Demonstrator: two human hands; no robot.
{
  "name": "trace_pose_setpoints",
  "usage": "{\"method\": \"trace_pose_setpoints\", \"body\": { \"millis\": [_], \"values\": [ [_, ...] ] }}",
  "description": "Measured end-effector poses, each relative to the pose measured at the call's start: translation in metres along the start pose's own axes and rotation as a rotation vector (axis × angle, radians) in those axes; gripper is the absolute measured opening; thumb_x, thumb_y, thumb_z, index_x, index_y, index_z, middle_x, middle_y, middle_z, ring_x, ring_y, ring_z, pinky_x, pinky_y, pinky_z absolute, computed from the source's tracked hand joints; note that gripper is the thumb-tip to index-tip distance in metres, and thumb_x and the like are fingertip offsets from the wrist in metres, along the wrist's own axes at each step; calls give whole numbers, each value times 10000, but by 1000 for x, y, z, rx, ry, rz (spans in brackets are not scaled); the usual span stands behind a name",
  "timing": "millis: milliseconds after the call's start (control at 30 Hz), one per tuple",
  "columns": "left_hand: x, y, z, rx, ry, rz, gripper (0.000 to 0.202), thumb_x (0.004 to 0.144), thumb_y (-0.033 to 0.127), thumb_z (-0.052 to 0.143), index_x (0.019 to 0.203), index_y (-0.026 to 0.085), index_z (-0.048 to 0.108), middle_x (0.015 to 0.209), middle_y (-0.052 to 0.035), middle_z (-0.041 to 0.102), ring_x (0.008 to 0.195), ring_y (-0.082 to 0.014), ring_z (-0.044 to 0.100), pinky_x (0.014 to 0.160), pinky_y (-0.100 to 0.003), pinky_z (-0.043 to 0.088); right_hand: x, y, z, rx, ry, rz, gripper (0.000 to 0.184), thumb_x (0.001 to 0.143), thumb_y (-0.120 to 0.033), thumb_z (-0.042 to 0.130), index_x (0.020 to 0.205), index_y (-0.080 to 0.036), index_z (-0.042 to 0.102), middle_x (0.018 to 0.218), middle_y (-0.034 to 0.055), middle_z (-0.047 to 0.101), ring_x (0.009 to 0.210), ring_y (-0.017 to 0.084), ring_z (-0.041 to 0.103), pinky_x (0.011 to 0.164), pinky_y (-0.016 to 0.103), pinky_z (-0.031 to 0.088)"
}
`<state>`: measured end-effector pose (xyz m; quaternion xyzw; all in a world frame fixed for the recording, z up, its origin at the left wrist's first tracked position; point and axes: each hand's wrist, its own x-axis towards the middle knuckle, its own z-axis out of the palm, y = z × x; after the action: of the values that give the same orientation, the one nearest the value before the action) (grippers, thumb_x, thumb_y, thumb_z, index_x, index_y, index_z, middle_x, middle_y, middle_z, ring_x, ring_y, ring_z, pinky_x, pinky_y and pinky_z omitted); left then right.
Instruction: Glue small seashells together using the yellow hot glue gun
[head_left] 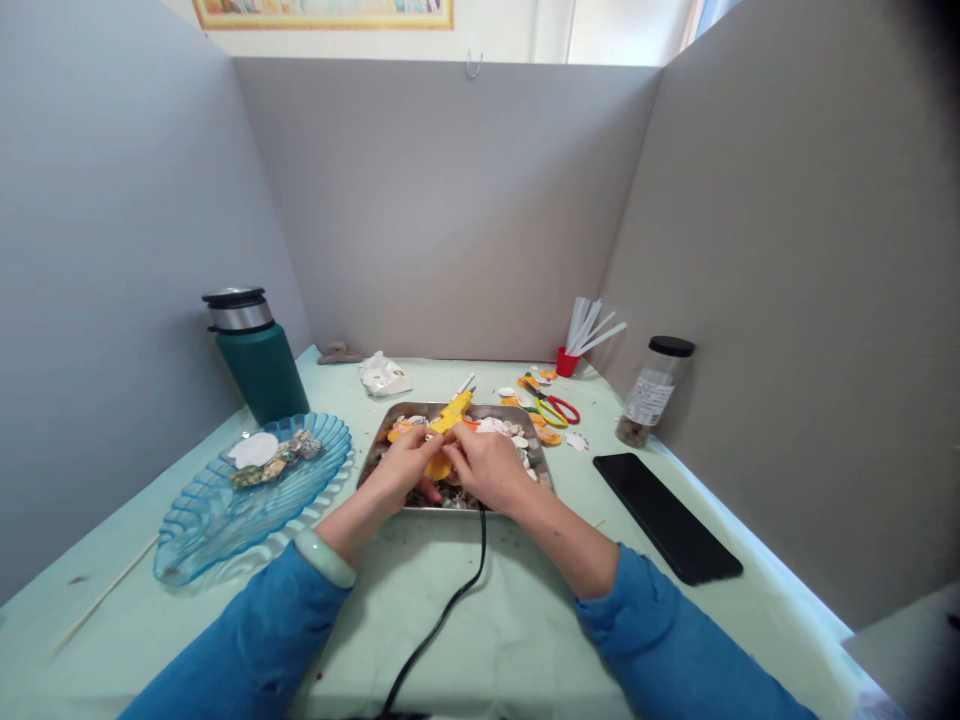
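My left hand (409, 462) and my right hand (486, 465) meet over a metal tray (420, 511), fingertips pinched together. Whatever is between them is too small and covered to name. Behind the fingers, a yellow glue gun (453, 411) rests across the tray, nozzle pointing away from me. A yellow-orange piece (438, 466) shows just below my fingertips; I cannot tell whether it is part of the glue gun. Shells (519, 436) and small stones fill the tray around my hands. A black cord (457, 596) runs from the tray toward me.
At left, a blue shell-shaped dish (180, 535) holds shells and a white disc; a green bottle (261, 370) stands behind. Pliers (553, 405), orange pieces and a red cup (568, 362) of glue sticks lie back right. A jar (651, 395) and black phone (664, 515) sit at right.
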<state>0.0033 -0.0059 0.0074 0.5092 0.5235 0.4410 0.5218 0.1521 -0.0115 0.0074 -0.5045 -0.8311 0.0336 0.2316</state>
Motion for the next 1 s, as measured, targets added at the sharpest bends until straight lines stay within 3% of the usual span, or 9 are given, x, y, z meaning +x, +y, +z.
{"method": "trace_pose_setpoints", "body": {
  "millis": [533, 1000],
  "values": [
    [0, 2, 1, -28, -6, 26, 290, 776, 393, 707, 826, 146, 563, 701, 15, 545, 476, -113, 571, 289, -227, 488, 0, 1, 3, 23, 62, 0, 209, 981, -304, 452, 1059, -203, 618, 901, 47, 735, 823, 180, 666, 683, 258, 376],
    [0, 0, 0, 18, -14, 21, 319, 755, 426, 712, 815, 151, 564, 706, 12, 541, 495, -114, 576, 290, -213, 483, 0, 1, 2, 2, 28, -6, 207, 983, -307, 448, 1043, -195, 612, 893, 53, 737, 817, 188, 675, 676, 263, 370]
  ]
}}
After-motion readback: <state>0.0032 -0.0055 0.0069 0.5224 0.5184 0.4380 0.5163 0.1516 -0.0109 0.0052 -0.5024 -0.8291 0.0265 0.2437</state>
